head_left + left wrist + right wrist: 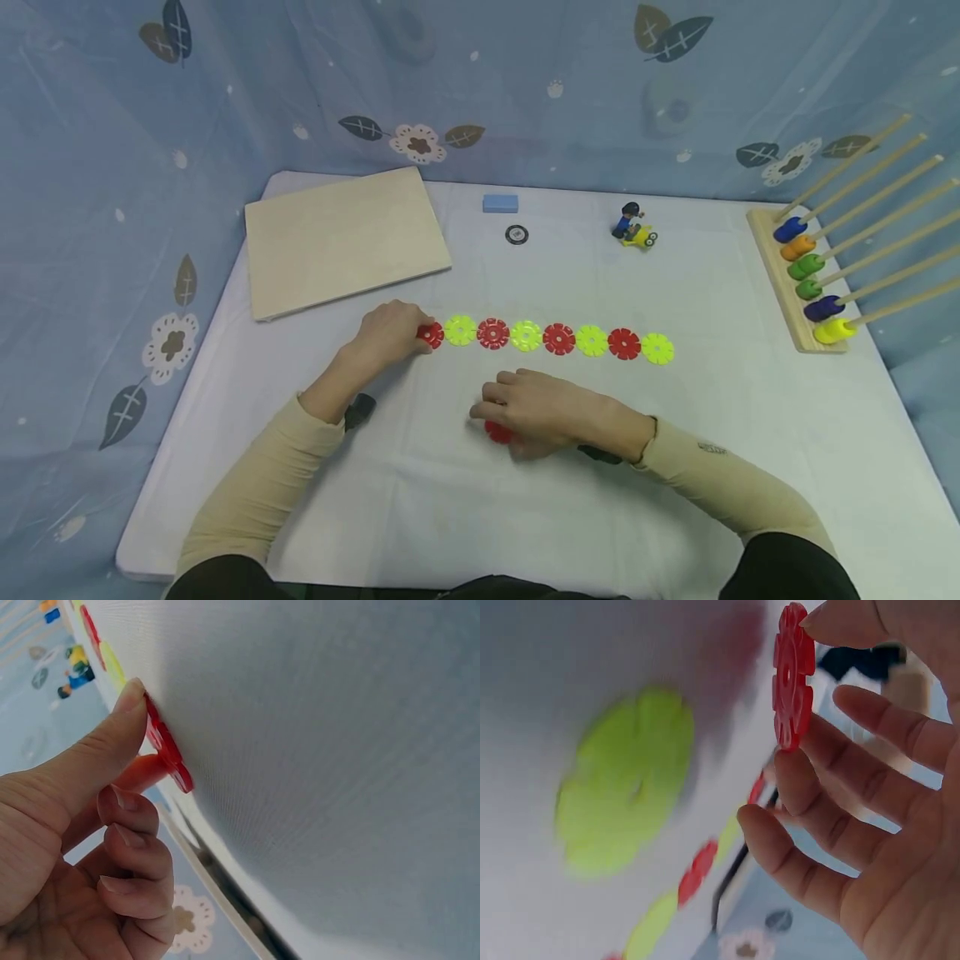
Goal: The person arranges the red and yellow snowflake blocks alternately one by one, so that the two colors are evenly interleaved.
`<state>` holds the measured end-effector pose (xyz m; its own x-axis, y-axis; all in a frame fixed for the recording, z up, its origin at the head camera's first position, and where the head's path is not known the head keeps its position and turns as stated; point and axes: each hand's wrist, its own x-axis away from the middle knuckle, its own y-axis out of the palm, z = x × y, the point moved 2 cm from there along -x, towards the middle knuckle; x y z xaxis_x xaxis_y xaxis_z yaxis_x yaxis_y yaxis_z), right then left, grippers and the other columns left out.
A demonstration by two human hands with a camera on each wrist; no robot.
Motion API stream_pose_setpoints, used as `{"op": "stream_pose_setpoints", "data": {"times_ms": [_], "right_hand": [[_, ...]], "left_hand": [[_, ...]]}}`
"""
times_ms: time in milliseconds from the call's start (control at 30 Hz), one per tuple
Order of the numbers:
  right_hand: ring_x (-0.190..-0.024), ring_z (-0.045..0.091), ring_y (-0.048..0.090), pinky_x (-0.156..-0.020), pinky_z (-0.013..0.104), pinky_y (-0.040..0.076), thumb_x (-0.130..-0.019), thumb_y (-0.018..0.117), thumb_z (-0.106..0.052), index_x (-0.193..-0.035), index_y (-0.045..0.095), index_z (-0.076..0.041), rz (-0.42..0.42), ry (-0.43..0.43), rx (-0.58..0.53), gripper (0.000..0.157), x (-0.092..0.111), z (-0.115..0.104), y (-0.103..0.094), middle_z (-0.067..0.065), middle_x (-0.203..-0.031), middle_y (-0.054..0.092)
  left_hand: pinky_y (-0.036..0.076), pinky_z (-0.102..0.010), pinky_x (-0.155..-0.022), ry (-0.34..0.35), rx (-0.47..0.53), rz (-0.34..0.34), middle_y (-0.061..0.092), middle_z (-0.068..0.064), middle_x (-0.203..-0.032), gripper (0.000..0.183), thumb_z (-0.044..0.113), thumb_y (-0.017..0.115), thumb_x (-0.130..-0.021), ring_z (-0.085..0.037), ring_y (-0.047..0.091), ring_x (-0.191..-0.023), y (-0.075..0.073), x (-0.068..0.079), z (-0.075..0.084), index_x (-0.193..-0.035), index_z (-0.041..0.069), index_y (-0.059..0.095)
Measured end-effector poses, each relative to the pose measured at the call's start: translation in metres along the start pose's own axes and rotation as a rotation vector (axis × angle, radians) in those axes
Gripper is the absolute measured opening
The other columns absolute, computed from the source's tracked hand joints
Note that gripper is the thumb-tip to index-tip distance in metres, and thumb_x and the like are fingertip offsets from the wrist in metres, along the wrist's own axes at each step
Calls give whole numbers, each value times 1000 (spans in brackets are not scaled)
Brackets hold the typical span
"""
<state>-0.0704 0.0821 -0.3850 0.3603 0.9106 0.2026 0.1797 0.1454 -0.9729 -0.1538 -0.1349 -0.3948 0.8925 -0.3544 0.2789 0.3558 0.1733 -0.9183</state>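
Note:
A row of alternating red and yellow-green notched plastic discs, flower-shaped, lies flat on the table. My left hand [392,335] is at the row's left end, pinching the red disc [169,746] there between thumb and index finger. That disc lies beside a yellow-green disc [460,330]. Closer to me, my right hand [546,410] holds another red disc [793,675] by its edges, between thumb and a fingertip, tilted up off the cloth. A loose yellow-green disc [626,780] lies near this hand in the right wrist view; the hand hides it in the head view.
A wooden board [345,242] lies at the back left. Behind the row are a blue block [500,203], a black round chip [517,234] and a toy figure with a yellow vehicle [635,227]. A bead rack with tall rods [798,283] stands at right.

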Motion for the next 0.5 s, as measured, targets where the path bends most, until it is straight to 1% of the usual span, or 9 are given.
{"op": "stream_pose_setpoints", "data": {"times_ms": [100, 200, 267, 367, 500], "right_hand": [[-107, 17, 58, -93, 33, 51, -74, 80, -36, -129, 53, -20, 14, 63, -58, 64, 9, 11, -6, -1, -120, 59], [-111, 18, 59, -94, 34, 51, -71, 82, -35, -129, 55, -18, 52, 128, -97, 66, 23, 23, -10, 1, -123, 59], [-111, 19, 60, -93, 35, 52, -69, 84, -34, -126, 57, -16, 94, 174, -108, 66, 35, 31, -11, 2, -121, 61], [-112, 21, 59, -92, 36, 53, -67, 86, -31, -122, 60, -14, 144, 250, -106, 63, 55, 45, -10, 3, -121, 62], [-105, 21, 61, -85, 35, 55, -68, 85, -24, -116, 65, -10, 221, 342, -113, 54, 84, 65, -3, 5, -114, 65]], "left_hand": [[49, -36, -72, 6, 2, 1, 68, -12, -122, 47, 25, 79, -80, -24, 63, -97, 0, 1, 0, -123, 11, 67], [50, -36, -73, 7, 8, 4, 68, -12, -122, 46, 24, 79, -80, -25, 64, -99, 0, 1, 0, -122, 10, 67], [50, -37, -73, 7, 12, 10, 68, -12, -122, 47, 24, 79, -79, -26, 64, -101, 0, 1, -1, -122, 10, 67], [51, -38, -75, 7, 18, 16, 67, -13, -123, 47, 25, 79, -79, -27, 65, -103, 1, 1, -1, -122, 9, 67], [51, -38, -75, 16, 19, 23, 67, -13, -124, 48, 26, 79, -80, -28, 65, -104, 1, 1, -1, -123, 9, 66]]}}
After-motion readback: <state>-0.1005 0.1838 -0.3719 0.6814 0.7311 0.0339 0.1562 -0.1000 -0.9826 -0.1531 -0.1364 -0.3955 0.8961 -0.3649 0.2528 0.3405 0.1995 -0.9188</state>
